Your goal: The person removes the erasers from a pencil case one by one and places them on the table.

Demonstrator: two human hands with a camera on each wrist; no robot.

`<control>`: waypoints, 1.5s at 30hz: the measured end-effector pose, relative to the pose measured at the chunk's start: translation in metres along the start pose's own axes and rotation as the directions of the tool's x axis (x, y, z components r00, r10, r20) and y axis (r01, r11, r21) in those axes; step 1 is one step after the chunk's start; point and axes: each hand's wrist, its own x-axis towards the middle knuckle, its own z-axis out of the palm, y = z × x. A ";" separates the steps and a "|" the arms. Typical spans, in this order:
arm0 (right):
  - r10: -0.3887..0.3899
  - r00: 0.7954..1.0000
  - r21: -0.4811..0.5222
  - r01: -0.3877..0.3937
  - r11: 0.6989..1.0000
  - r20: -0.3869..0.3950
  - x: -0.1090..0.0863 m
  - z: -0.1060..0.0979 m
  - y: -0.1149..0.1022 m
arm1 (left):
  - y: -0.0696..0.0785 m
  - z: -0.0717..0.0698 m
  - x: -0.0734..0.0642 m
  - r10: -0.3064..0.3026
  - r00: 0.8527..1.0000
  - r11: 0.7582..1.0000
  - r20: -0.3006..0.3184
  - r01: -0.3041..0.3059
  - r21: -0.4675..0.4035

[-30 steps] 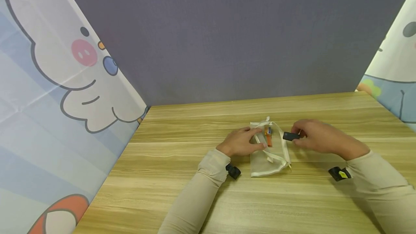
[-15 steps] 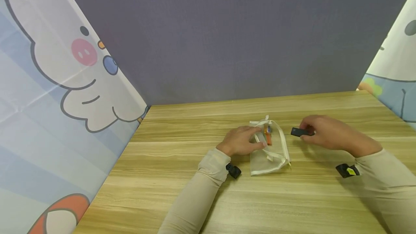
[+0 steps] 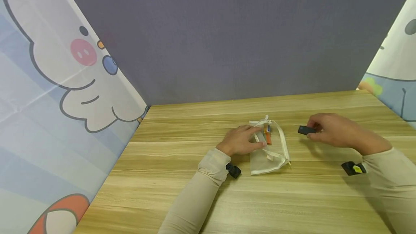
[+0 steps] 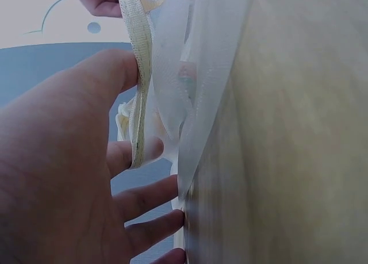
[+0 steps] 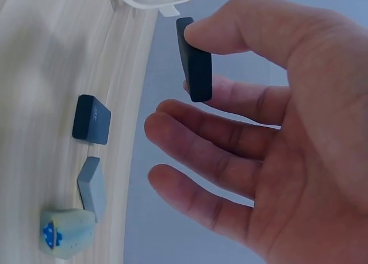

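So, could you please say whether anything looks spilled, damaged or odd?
Nothing stands out: the left hand touches the gaping mesh pouch, the right hand holds a black block, and no spill or damage shows.

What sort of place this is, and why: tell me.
Probably a screened-off indoor work booth, though the wider room is out of view: a wood-grain table, a plain grey panel behind it, and a cartoon-printed sheet on the left.

From my station I can read no text; the standing dark block (image 5: pixel 93 120) bears faint pale marks, too small to decipher.
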 end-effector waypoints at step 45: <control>0.113 0.983 0.020 -0.117 0.993 0.142 -0.013 -0.011 0.025 | 0.000 -0.002 -0.004 -0.004 1.000 0.999 0.007 0.005 -0.043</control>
